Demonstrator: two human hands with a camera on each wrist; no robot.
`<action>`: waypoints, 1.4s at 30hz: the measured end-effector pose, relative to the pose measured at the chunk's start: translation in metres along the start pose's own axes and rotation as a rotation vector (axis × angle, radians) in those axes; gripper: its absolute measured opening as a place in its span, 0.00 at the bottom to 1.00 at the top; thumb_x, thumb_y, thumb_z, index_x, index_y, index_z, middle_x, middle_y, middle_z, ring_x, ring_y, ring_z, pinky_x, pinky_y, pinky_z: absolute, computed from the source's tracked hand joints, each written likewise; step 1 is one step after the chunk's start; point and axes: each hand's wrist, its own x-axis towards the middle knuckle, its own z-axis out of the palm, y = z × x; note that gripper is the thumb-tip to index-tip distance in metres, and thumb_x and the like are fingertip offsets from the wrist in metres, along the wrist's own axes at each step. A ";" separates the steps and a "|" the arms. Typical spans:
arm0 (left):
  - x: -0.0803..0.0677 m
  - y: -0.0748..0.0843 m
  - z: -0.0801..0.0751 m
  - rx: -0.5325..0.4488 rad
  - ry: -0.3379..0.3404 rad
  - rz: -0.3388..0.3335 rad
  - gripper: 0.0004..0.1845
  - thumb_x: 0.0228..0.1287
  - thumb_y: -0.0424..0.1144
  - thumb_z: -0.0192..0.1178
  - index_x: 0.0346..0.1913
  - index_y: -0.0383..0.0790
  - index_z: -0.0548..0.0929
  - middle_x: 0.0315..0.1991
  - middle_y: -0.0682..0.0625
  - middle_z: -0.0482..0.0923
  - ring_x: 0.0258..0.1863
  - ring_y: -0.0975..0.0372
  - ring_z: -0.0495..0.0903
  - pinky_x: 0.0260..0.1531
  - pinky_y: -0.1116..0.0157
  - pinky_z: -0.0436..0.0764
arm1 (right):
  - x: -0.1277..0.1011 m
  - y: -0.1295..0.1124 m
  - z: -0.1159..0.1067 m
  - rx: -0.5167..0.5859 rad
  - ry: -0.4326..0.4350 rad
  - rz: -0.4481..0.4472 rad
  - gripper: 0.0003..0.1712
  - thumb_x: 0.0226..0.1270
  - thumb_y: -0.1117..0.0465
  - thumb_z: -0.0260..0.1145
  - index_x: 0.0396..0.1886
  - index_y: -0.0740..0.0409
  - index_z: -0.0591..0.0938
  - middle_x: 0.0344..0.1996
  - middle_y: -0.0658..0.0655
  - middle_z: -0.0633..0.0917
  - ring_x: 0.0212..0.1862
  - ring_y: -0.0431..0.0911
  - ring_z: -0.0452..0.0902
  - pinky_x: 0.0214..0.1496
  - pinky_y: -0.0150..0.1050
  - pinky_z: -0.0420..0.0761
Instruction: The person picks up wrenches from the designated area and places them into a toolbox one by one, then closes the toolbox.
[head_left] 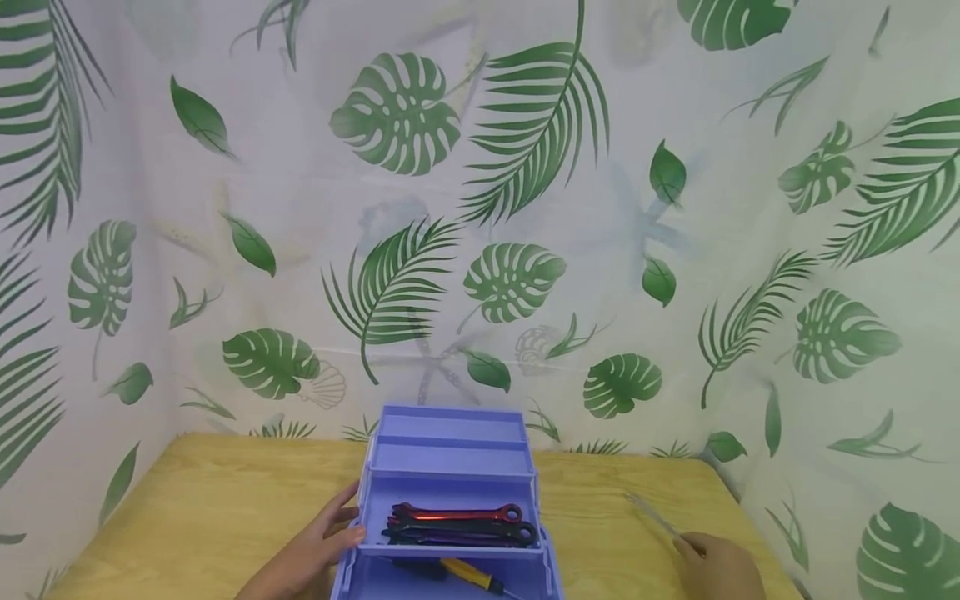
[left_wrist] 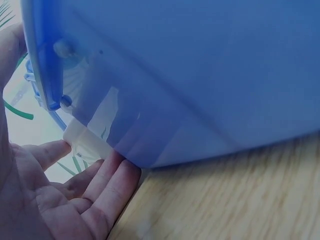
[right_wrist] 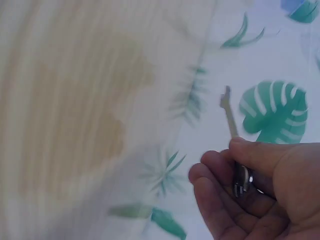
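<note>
In the head view, a lilac-blue plastic tool box with stepped trays (head_left: 450,467) stands open in the middle of the pale wooden table (head_left: 210,508), near its front edge. The middle tray holds flat metal wrenches lying side by side, a red wrench (head_left: 457,512) and darker ones (head_left: 461,533) just before it; a yellow-handled screwdriver (head_left: 468,575) lies in the bottom part. The left hand (head_left: 318,546) rests with relaxed, spread fingers against the left wall of the box. The right hand (head_left: 716,567) is well apart on the right, near the table's right edge, pinching a thin silver metal wrench (head_left: 652,512) that points away over the bare wood. A white curtain with green leaf prints (head_left: 525,208) closes the table on three sides. The left wrist view shows what the head view hides: the smooth, slightly see-through blue wall with a hinge pin, and the straight fingertips (left_wrist: 120,172) touching its lower edge where it meets the wood grain. The right wrist view is blurred, but shows the fingers (right_wrist: 225,185) curled around the silver wrench, its thin open end standing above the thumb in front of the curtain.
</note>
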 end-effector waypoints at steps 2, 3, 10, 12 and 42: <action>0.000 -0.001 -0.001 0.001 -0.004 -0.002 0.45 0.76 0.49 0.57 0.83 0.37 0.45 0.72 0.23 0.59 0.69 0.35 0.67 0.62 0.38 0.76 | -0.005 -0.015 0.006 0.028 0.078 -0.034 0.19 0.73 0.55 0.68 0.48 0.69 0.88 0.43 0.68 0.89 0.47 0.66 0.86 0.49 0.61 0.84; 0.000 -0.001 -0.001 0.000 -0.005 -0.006 0.44 0.76 0.49 0.56 0.83 0.37 0.45 0.72 0.23 0.59 0.69 0.36 0.67 0.62 0.38 0.75 | -0.007 -0.022 0.008 0.043 0.113 -0.052 0.17 0.72 0.57 0.69 0.46 0.68 0.89 0.42 0.68 0.90 0.45 0.65 0.87 0.47 0.59 0.85; 0.001 -0.001 -0.001 -0.042 -0.016 -0.040 0.46 0.76 0.51 0.57 0.83 0.39 0.44 0.72 0.24 0.59 0.68 0.36 0.68 0.61 0.37 0.75 | -0.021 -0.056 0.018 0.143 0.289 -0.176 0.12 0.68 0.61 0.73 0.43 0.67 0.90 0.37 0.65 0.91 0.38 0.60 0.89 0.37 0.51 0.88; 0.001 -0.001 -0.001 -0.085 -0.028 -0.058 0.46 0.76 0.52 0.56 0.84 0.40 0.42 0.73 0.24 0.56 0.67 0.35 0.68 0.60 0.37 0.77 | -0.025 -0.062 0.020 0.155 0.356 -0.223 0.10 0.66 0.61 0.75 0.42 0.65 0.91 0.35 0.62 0.92 0.36 0.57 0.90 0.35 0.48 0.88; 0.000 0.000 0.000 -0.029 -0.034 0.012 0.45 0.77 0.50 0.56 0.83 0.38 0.42 0.73 0.22 0.57 0.69 0.35 0.67 0.62 0.37 0.75 | -0.050 -0.151 0.048 0.282 0.614 -0.742 0.14 0.50 0.68 0.83 0.35 0.49 0.93 0.33 0.39 0.90 0.36 0.35 0.87 0.41 0.24 0.83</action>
